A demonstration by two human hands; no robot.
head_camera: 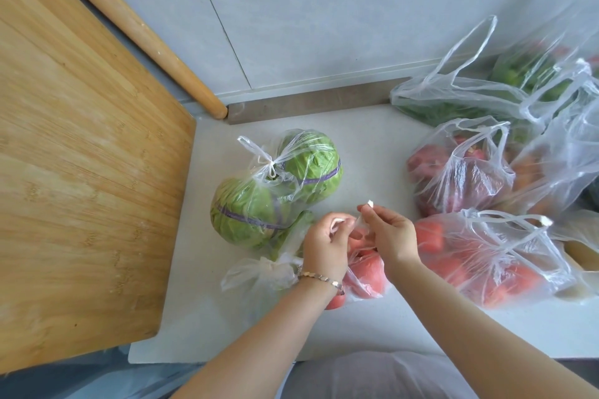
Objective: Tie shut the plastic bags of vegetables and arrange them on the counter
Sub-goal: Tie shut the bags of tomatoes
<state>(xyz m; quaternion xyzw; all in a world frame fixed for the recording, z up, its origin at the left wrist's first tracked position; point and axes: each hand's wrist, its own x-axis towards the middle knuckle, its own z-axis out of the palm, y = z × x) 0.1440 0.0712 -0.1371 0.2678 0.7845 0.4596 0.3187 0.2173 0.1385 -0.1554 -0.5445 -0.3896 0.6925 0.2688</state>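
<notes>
A small clear bag of red tomatoes (366, 272) lies on the white counter (382, 327) under my hands. My left hand (325, 243) pinches one bag handle and my right hand (390, 235) pinches the other, its white tip sticking up above the fingers. Behind my left hand sits a knotted bag with two green cabbages (275, 191). Right of my hands lies a larger bag of tomatoes (486, 262) with loose handles. Beyond it is a bag of dark red vegetables (460, 178), handles untied.
A large wooden cutting board (81, 172) covers the left side, with a wooden rolling pin (136, 29) leaning on the wall behind it. More bags with green vegetables (518, 84) crowd the back right corner. A crumpled bag with greens (269, 272) lies by my left wrist.
</notes>
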